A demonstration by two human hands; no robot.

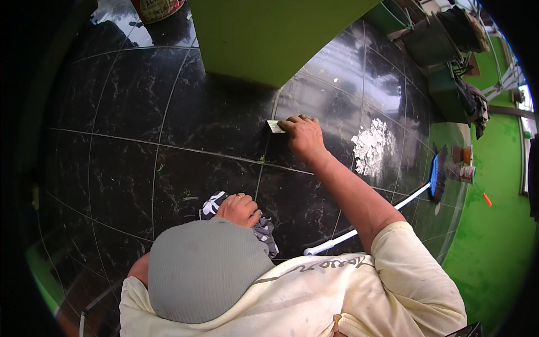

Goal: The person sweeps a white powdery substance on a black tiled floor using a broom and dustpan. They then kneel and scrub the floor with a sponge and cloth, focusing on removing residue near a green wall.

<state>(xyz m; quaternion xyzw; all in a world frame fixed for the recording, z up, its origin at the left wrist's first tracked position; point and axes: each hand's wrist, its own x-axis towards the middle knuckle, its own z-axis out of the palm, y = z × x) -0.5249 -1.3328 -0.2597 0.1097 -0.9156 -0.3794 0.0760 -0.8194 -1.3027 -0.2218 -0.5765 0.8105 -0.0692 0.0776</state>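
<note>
Black marbled floor tiles (210,118) with pale joints lie under both hands. My right hand (304,137) is stretched forward, gripping a small flat piece (276,127), pale with green marks, perhaps a scraper or folded pad; its edge is at a tile joint near the corner of the green wall. My left hand (240,208) rests lower down, on a crumpled black, grey and white cloth (266,236) on the floor. A knitted grey cap hides part of the left arm. Small green specks (160,167) mark the tiles.
A green wall corner (261,38) juts in ahead. To the right lie a heap of white flakes (370,147) and a blue-headed broom (434,172) with a white handle. Farther off stand a small can (467,173), grey tubs (429,40) and, top left, a paint bucket (158,9).
</note>
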